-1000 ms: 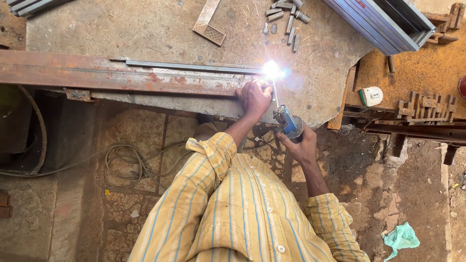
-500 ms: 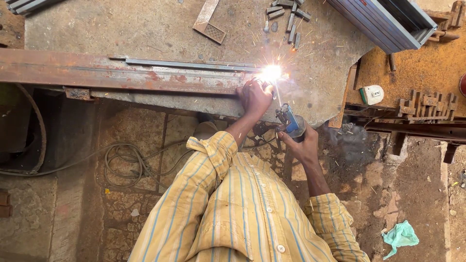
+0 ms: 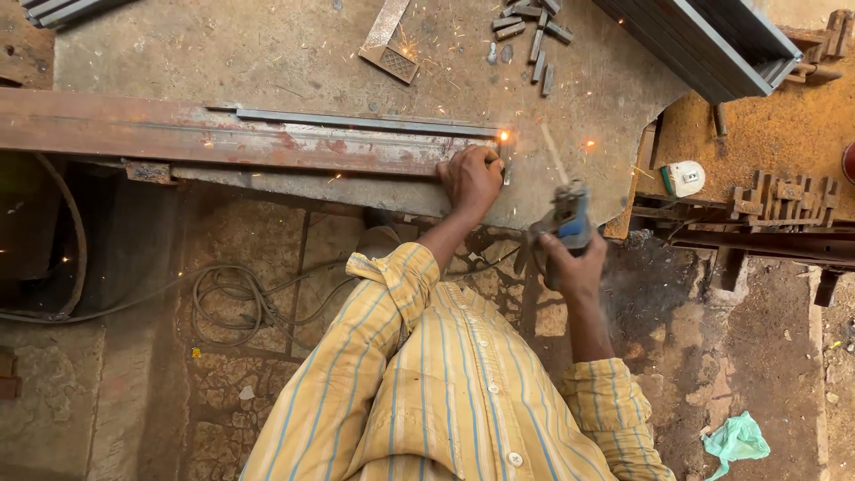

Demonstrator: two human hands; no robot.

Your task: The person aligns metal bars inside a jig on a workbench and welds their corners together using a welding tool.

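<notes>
The right hand (image 3: 574, 267) is wrapped tight around a blue-handled electrode holder (image 3: 568, 218), held just off the slab edge, with the thin rod (image 3: 554, 153) slanting up and away toward the bar end. The holder looks light and stiff, best held by its insulated handle; the rod is thin and probably brittle and hot. The left hand (image 3: 470, 178) presses palm-down on the near end of the rusty steel bar (image 3: 223, 138), fingers curled over its edge beside a small orange glow (image 3: 504, 136). That bar looks heavy, rigid and rough with rust, likely hot near the glow, so any hold belongs well back along it. A thinner grey strip (image 3: 356, 120) lies along the bar's far edge, touching it. Both rest on a rough concrete slab (image 3: 267, 53), gritty and level. A cable (image 3: 232, 298) coils on the cracked stone floor below. Farther off lie short metal offcuts (image 3: 530, 27), a flat mesh-ended piece (image 3: 387, 40), grey channel sections (image 3: 712, 44), and a rust-stained bench (image 3: 757, 134) to the right.
</notes>
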